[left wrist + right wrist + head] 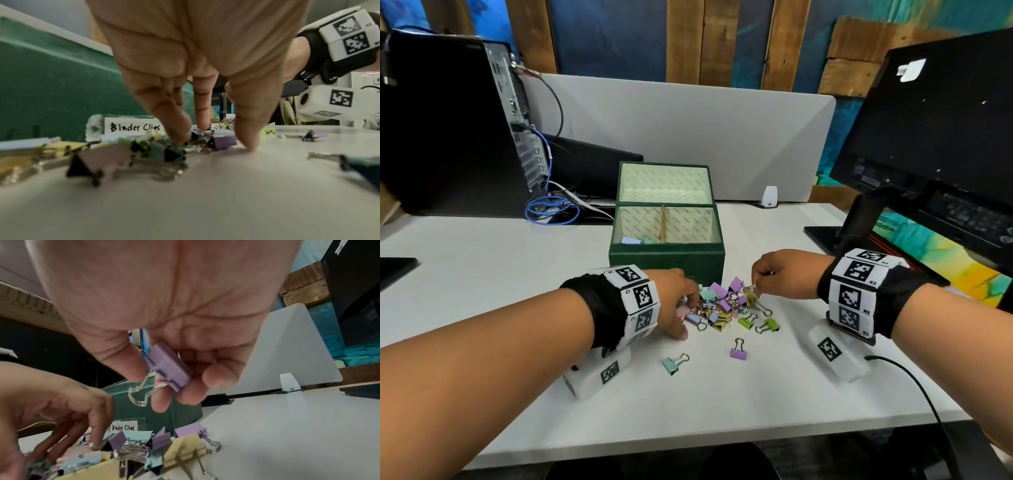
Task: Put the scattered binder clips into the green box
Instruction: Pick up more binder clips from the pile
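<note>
The green box (667,257) stands open on the white desk, lid up, with a blue clip (630,241) inside; its front bears a "Binder Clips" label (133,128). A pile of pastel binder clips (724,306) lies just in front of it. My left hand (686,310) reaches into the pile from the left, fingers pointing down and touching clips (213,141), pinching nothing that I can see. My right hand (152,389) hovers over the pile's right side and pinches a purple binder clip (168,368) between thumb and fingers, its wire handles hanging down.
Loose clips lie nearer me: a teal one (672,365), a purple one (738,353), a green one (770,325). A computer tower (448,137) with blue cables (551,209) stands back left, a monitor (928,137) at right, a grey partition (688,130) behind.
</note>
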